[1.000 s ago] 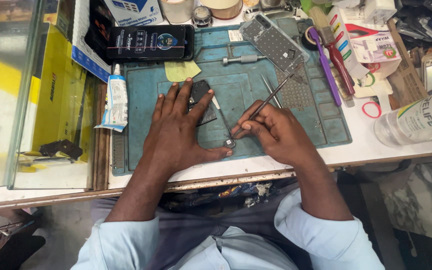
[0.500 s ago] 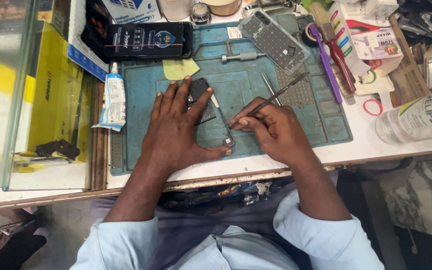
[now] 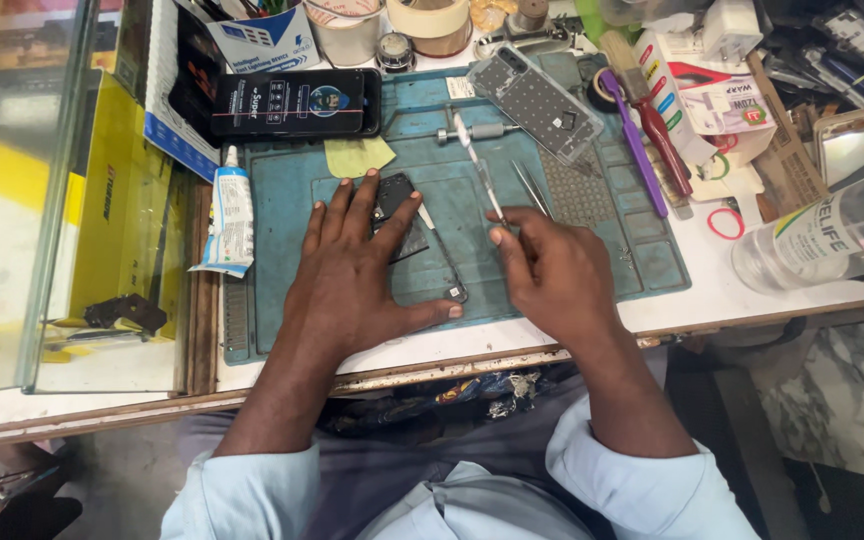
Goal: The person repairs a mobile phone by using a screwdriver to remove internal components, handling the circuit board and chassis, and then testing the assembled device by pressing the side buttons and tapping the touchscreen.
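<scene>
Head view: the left hand lies flat, fingers spread, at the centre of the frame, pressing a dark phone part onto the teal mat. The right hand, just right of centre, pinches a slim metal tool between thumb and fingers, its shaft pointing toward the upper frame. Tweezers lie beside it; a black phone rests at upper left.

A cluttered repair corner

The white tabotop is wrongSmall workshop corner in even light
A white tabletop with a wooden edge, a glass case at left, marble floor below.
</scene>
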